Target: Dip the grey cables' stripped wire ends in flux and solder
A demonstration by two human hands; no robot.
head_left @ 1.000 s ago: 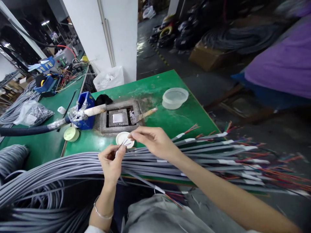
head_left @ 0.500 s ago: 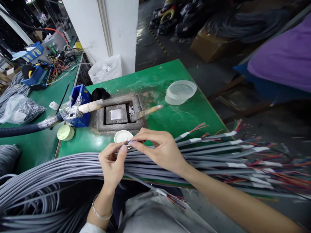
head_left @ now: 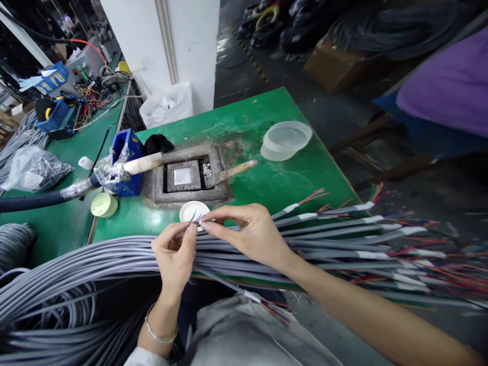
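Observation:
My left hand (head_left: 175, 256) pinches several thin coloured wires (head_left: 197, 219) between thumb and forefinger, their ends fanning upward. My right hand (head_left: 253, 236) is closed in a pinch at the right side of these wires, its fingertips touching them. Just behind the fingertips is a small white dish (head_left: 187, 207), partly covered by the hands. Under both hands runs a thick bundle of grey cables (head_left: 114, 254). One cable end (head_left: 251, 296) hangs off the front with its coloured cores spread.
A solder pot (head_left: 182, 176) set in a sooty frame lies beyond the dish, with a flat-bladed scraper (head_left: 238, 170) across its edge. An extraction hose (head_left: 143, 165) points at it from a blue bin (head_left: 127, 147). A clear round tub (head_left: 285, 140) stands to the right.
The wires between my fingertips have fanned apart and show more of their ends. My right fingertips have shifted slightly off the wire tips. The view has tilted a little.

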